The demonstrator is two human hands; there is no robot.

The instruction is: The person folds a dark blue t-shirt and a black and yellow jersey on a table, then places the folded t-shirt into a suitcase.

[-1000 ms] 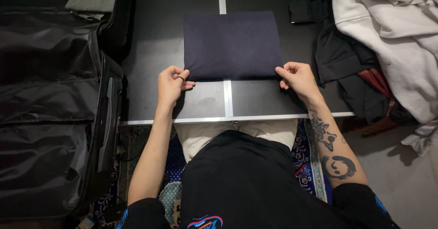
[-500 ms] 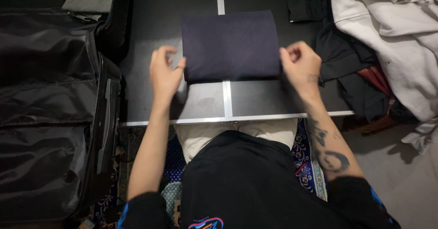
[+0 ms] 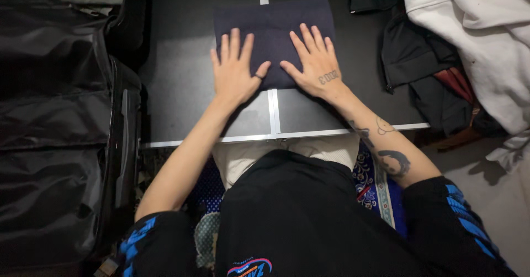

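Note:
A dark navy folded garment (image 3: 274, 20) lies flat on the black table (image 3: 182, 83), straddling the table's silver centre strip. My left hand (image 3: 234, 70) rests palm down on the garment's near left part, fingers spread, a ring on one finger. On the near right part lies my right hand (image 3: 313, 61), also flat with its fingers apart. Neither hand grips the cloth.
An open black suitcase (image 3: 55, 117) lies to the left of the table. At the right, a heap of clothes holds a white sweatshirt (image 3: 475, 39) and black garments (image 3: 411, 61). The table's metal front edge (image 3: 243, 139) runs above my lap and a patterned rug (image 3: 375, 186).
Both hands let go of the garment's near corners, lifted, and came down flat on top of it with fingers spread. The view shifted slightly.

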